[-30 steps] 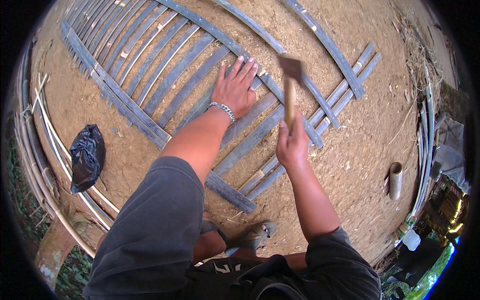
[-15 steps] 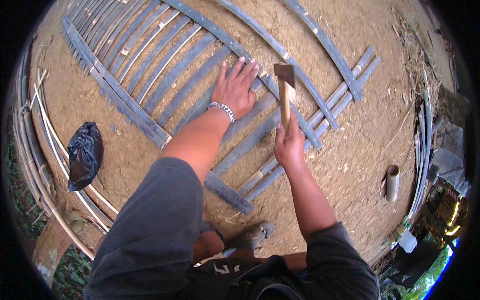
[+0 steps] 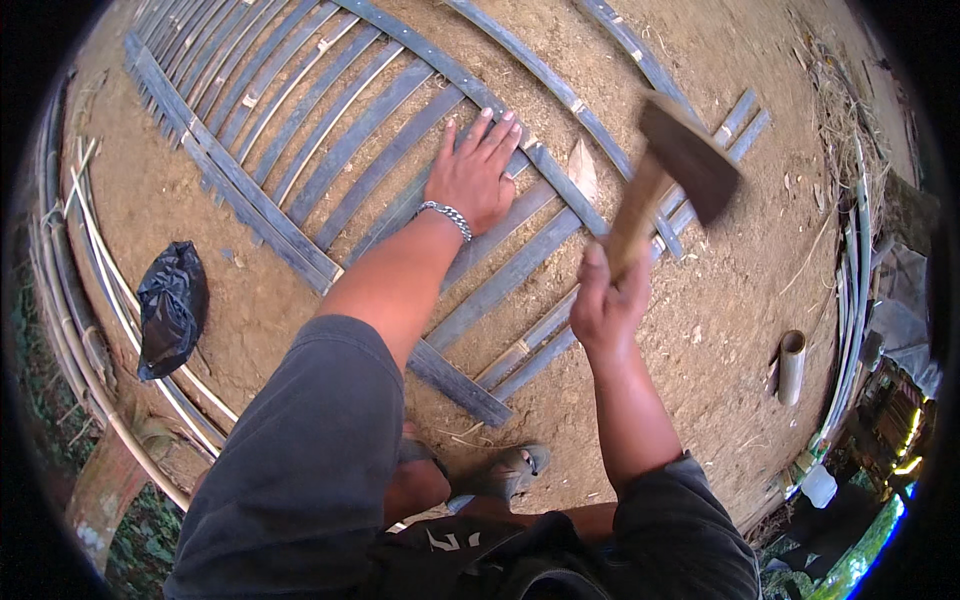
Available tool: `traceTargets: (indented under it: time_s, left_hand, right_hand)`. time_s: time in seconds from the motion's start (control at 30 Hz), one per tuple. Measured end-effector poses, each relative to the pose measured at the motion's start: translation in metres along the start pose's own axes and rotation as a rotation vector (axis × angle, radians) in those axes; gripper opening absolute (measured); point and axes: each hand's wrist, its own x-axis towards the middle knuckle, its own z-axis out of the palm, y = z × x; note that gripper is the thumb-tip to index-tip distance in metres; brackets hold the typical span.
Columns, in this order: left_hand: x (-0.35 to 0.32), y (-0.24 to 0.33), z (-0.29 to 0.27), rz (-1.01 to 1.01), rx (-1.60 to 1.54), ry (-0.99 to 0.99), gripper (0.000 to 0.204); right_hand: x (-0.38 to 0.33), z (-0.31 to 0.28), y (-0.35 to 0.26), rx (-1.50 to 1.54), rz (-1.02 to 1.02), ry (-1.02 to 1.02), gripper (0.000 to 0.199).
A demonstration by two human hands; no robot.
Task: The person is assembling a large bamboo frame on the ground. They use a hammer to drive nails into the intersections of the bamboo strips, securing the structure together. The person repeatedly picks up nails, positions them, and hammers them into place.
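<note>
A panel of grey split-bamboo slats (image 3: 330, 150) lies flat on bare earth, held together by long cross strips. My left hand (image 3: 478, 172), with a metal chain bracelet at the wrist, presses palm down with spread fingers on the slats near a cross strip. My right hand (image 3: 606, 300) grips the wooden handle of a hammer (image 3: 672, 170). The hammer's dark head is raised above the slats to the right of my left hand and looks motion-blurred.
A black plastic bag (image 3: 170, 308) lies on the dirt at left beside long bamboo poles (image 3: 90, 290). A short bamboo tube (image 3: 790, 366) lies at right, with more strips along the right edge. My sandalled foot (image 3: 505, 472) rests below the panel.
My right hand has swung the hammer up and to the right, away from the slats. My left hand has stayed flat on the panel.
</note>
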Motion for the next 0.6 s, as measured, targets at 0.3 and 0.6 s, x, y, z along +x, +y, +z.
traceTargets:
  time_s: [0.3, 0.6]
  left_hand:
    - [0.001, -0.002, -0.003, 0.003, -0.003, -0.005, 0.071]
    - [0.003, 0.002, -0.002, 0.020, -0.017, 0.000, 0.070]
  right_hand:
    - [0.006, 0.010, 0.013, -0.223, 0.027, -0.041, 0.052]
    - [0.006, 0.025, 0.016, -0.251, 0.151, -0.136, 0.054]
